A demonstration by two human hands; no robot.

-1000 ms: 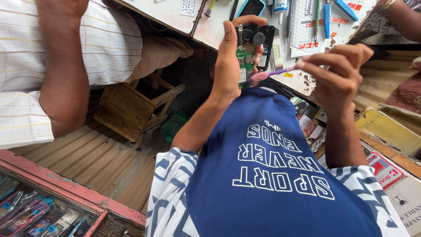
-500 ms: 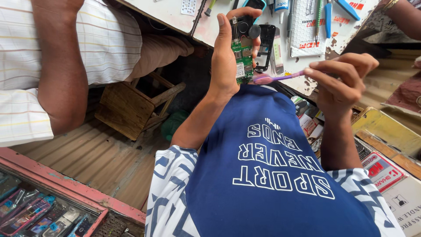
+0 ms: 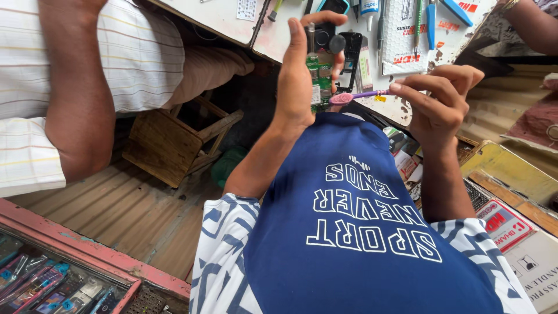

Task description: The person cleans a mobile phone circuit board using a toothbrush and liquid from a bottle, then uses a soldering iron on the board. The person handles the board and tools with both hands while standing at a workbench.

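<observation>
My left hand (image 3: 296, 81) sits upper centre of the frame, fingers wrapped around a green circuit board (image 3: 318, 81), thumb on one edge and fingertips curled over the top. The board stands upright, raised in front of the desk (image 3: 232, 17). My right hand (image 3: 439, 102), right of centre, has its fingers pinched on the purple handle of a small brush (image 3: 357, 96); the pink bristle head touches the board's lower right edge.

On the desk behind the board lies a black phone housing (image 3: 351, 52), open and hollow. Beside it, along the top edge, are a white padded envelope (image 3: 401, 40), a white tube (image 3: 369, 7) and blue-handled tools (image 3: 431, 26); whether the envelope holds anything I cannot tell.

Lower left corner: a red-framed display case (image 3: 87, 256) holding small packaged goods in rows, too small to identify. Right edge: a yellow box (image 3: 511, 171) and a stack of printed cartons (image 3: 523, 244), closed, contents hidden.

Another person's arm (image 3: 78, 110) in a striped sleeve fills the upper left; a wooden stool (image 3: 168, 145) stands below it on the floor
</observation>
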